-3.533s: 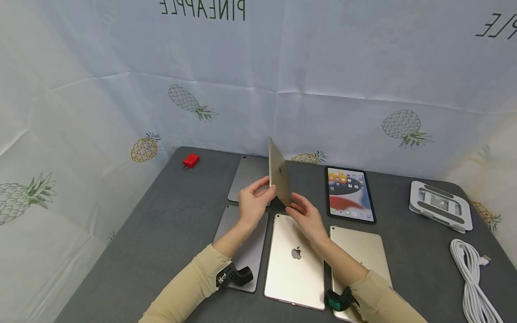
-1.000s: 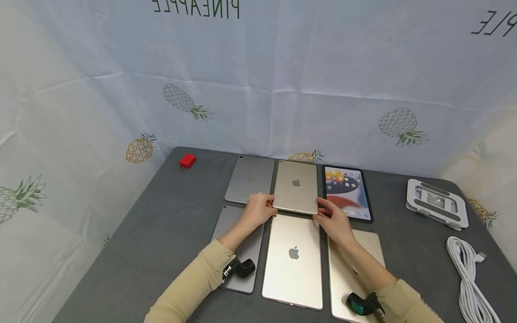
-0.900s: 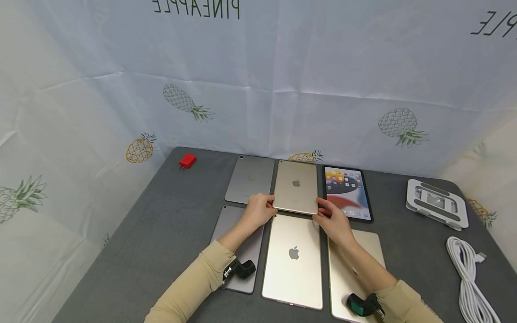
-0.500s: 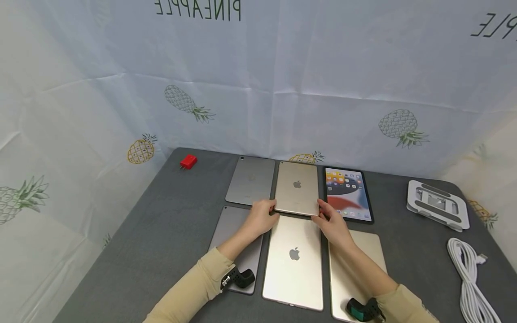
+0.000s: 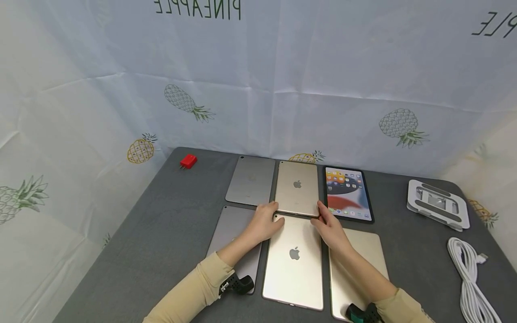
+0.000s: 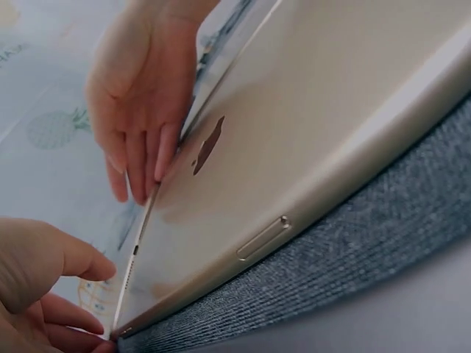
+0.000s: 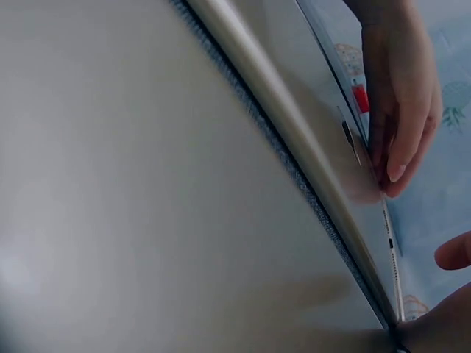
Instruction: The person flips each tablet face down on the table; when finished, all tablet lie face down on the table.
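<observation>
A gold tablet [image 5: 297, 186] lies back side up in the middle of the far row. My left hand [image 5: 264, 223] is at its near left corner, fingertips right at the edge and thumb held apart. At the near right corner, the fingertips of my right hand [image 5: 332, 231] touch the edge, fingers fairly straight. Just below the hands lies a larger gold tablet [image 5: 294, 269], also back up. The left wrist view shows the left hand [image 6: 44, 287] with its thumb spread off the tablet. Little of the right hand [image 7: 441, 316] shows in the right wrist view.
Grey tablets [image 5: 251, 179] lie at left, one behind the other. Another gold tablet [image 5: 359, 269] is under the right forearm. A lit tablet [image 5: 347, 193] stands out at back right. A folded stand [image 5: 438, 204], white cable [image 5: 468, 278] and red charger [image 5: 188, 161] lie toward the sides.
The gold tablet, held up on edge by both hands earlier, now lies flat in the far row. Both hands have since drawn slightly nearer, with their grip loosened.
</observation>
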`<state>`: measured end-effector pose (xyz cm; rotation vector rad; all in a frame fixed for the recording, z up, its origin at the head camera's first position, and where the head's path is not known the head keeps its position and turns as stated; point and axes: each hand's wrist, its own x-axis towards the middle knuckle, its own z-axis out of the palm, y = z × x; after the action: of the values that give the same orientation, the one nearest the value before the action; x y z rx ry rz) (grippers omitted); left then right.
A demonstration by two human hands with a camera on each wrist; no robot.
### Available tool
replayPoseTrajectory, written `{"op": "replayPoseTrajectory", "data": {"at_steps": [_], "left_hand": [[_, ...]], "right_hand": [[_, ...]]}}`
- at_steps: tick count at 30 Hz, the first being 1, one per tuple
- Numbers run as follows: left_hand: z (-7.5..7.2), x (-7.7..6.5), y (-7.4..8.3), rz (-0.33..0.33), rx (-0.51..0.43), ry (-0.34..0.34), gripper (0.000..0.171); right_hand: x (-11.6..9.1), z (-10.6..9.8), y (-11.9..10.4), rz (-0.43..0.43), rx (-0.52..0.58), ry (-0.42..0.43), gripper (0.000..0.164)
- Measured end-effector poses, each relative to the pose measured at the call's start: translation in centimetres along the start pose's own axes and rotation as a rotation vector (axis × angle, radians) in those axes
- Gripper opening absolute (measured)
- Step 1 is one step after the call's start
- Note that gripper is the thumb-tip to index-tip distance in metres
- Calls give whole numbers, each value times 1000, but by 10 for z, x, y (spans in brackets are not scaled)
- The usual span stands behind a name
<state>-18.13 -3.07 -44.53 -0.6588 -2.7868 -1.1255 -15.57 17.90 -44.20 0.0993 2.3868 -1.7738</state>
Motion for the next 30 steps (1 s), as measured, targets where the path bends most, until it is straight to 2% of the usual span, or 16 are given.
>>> {"op": "replayPoseTrajectory", "data": {"at_steps": [5,11,19,23,27,30], "left_hand": [[0,-2,0,-8,-8,-33,47],[0,-7,2,-23,-61,-68,54],[6,-13,7,24,-151,-29,46],[12,-10,12,45,-257,-14,35],[18,-6,16,27,-412,-29,25],[22,-2,19,15,-473,-50,20]], "right_hand": [[0,-2,1,-29,-18,9,65],[-1,-6,2,-66,-29,41,62],[-4,-17,4,-44,-56,91,54],[-7,-26,4,-30,-61,103,50],[-11,-36,6,-39,-70,106,46],[-13,-43,9,-58,-81,119,41]]}}
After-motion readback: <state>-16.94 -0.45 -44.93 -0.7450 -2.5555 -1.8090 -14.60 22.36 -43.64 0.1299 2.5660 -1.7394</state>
